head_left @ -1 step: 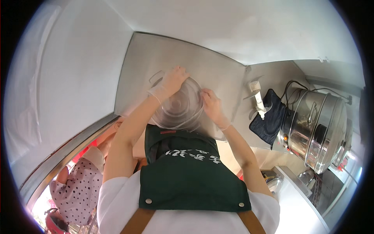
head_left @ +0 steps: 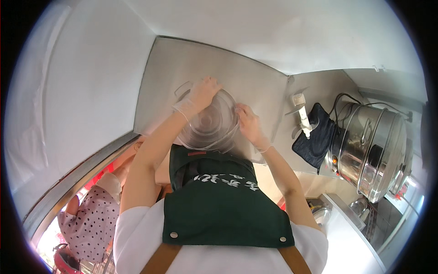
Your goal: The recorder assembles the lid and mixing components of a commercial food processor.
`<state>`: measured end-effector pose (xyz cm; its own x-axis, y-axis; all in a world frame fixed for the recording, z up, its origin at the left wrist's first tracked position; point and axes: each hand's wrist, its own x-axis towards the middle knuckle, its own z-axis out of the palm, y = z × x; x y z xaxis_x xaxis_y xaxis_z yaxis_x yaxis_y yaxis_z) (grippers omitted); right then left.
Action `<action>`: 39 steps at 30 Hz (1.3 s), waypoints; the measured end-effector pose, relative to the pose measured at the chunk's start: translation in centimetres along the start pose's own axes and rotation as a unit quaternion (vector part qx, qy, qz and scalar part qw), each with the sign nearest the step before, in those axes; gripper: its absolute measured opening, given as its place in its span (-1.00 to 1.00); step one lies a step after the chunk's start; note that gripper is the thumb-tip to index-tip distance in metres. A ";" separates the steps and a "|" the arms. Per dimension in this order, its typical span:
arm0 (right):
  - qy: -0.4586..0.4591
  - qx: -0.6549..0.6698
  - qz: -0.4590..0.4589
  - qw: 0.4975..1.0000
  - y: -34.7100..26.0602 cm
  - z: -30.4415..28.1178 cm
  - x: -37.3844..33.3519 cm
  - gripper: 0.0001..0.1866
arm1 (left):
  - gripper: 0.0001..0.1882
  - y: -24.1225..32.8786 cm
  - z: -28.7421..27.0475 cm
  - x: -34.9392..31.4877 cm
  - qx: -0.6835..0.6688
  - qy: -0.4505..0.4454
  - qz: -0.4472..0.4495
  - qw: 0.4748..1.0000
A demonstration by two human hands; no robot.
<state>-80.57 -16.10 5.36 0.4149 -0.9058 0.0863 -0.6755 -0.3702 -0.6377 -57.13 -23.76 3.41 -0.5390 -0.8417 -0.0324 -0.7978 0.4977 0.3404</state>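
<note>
A round, see-through tub (head_left: 206, 123) with a loop handle at its far left stands on the steel counter (head_left: 171, 64), close against the front of my apron. My left hand (head_left: 203, 95), in a thin clear glove, reaches over the tub and is closed on its far rim. On the right side, the fingers of my right hand (head_left: 248, 122), gloved alike, pinch the tub's edge. Rings show through the clear wall, but whether anything lies inside is too faint to tell.
White walls rise behind and left of the counter. To the right lie a white stick-shaped device (head_left: 302, 116), a dark cloth (head_left: 315, 137) and a large steel cooker (head_left: 369, 148) with a black cord. A person in a dotted garment (head_left: 93, 223) is at the lower left, past the counter edge.
</note>
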 end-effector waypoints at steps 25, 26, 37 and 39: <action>-0.103 -0.121 -0.230 0.960 1.2 -2.4 -1.6 -0.73 | -0.55 11.8 1.9 -17.8 -0.093 0.010 -0.122 0.988; -0.112 -0.137 -0.251 0.952 0.8 -2.8 -1.4 -0.72 | -0.49 12.1 2.0 -17.9 -0.105 -0.018 -0.153 0.983; -0.203 0.004 -0.242 0.949 1.5 -1.1 -2.2 -0.79 | -0.64 13.5 4.1 -18.8 -0.096 0.084 -0.149 0.981; -0.199 0.055 -0.227 0.952 1.5 -1.1 -2.1 -0.82 | -0.63 13.4 4.8 -19.0 -0.112 0.098 -0.140 0.979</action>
<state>-83.14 -14.95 5.02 0.8614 -0.5002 0.0883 -0.3137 -0.6607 -0.6819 -58.92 -0.10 4.12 -0.2280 -0.9735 0.0199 -0.8160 0.2022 0.5416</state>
